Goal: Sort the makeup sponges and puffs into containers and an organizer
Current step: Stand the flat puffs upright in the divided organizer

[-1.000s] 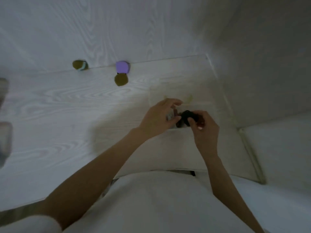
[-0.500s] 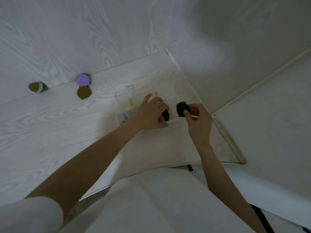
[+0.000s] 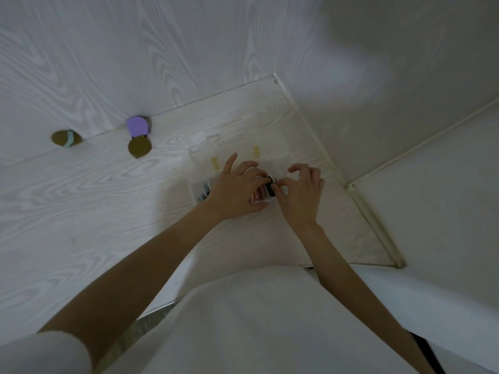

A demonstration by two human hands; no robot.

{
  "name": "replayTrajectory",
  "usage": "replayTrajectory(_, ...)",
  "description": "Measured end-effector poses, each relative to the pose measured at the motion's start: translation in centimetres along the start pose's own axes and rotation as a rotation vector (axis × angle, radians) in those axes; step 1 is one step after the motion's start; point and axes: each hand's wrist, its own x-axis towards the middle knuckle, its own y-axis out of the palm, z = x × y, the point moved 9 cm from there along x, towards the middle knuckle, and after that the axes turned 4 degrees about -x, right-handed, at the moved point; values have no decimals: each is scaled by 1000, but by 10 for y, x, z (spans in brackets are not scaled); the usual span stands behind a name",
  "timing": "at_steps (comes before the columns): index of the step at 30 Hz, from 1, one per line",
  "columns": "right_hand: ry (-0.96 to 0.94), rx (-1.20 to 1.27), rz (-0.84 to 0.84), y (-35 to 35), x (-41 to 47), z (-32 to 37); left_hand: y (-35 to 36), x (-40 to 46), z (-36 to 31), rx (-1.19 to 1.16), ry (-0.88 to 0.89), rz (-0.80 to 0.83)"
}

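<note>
Right of centre in the frame, a black sponge (image 3: 270,188) is pinched by the right hand (image 3: 302,194) and pressed down into the clear organizer (image 3: 200,190), probably so it's wedged snugly. The left hand (image 3: 237,188) is laid over the organizer; its grip can't be made out. Three puffs (image 3: 139,147) are left at the upper left.

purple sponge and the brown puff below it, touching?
Cannot tell. In the head view the purple sponge and brown puff meet at a dark strip, maybe shadow, maybe contact.
</note>
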Motion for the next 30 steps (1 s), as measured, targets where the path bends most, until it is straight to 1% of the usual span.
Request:
replayTrajectory(3, -27, 23, 30, 2, 0, 0, 5, 0, 1, -46, -28, 28)
replayTrajectory(7, -160, -113, -8, -1, -1, 7, 1, -3, 4, -224, -106, 32)
replayTrajectory(9, -239, -152, -31, -4, -3, 15, -13, -11, 12, -288, -150, -40)
replayTrajectory(11, -285, -140, -61, -13, -4, 22, -33, -23, 25, -338, -228, -149)
replayTrajectory(14, -380, -26, -67, -23, 3, 56, -67, -66, 62, -429, -462, -331)
replayTrajectory(16, -463, 43, -18, -20, 11, 89, -81, -102, 88, -502, -620, -410)
replayTrajectory(19, -626, 126, 102, 3, 24, 151, -99, -158, 127, -539, -806, -534)
replayTrajectory(22, -687, 182, 253, 36, 38, 210, -105, -211, 179, -595, -1038, -649)
replayTrajectory(24, -713, 171, 323, 58, 45, 248, -105, -242, 215, -592, -1149, -690)
replayTrajectory(25, -723, 154, 367, 72, 48, 264, -104, -256, 235, -583, -1192, -691)
replayTrajectory(28, -774, 25, 486, 116, 57, 299, -97, -284, 284, -542, -1319, -626)
replayTrajectory(30, -845, -113, 539, 137, 59, 313, -97, -290, 307, -473, -1346, -569)
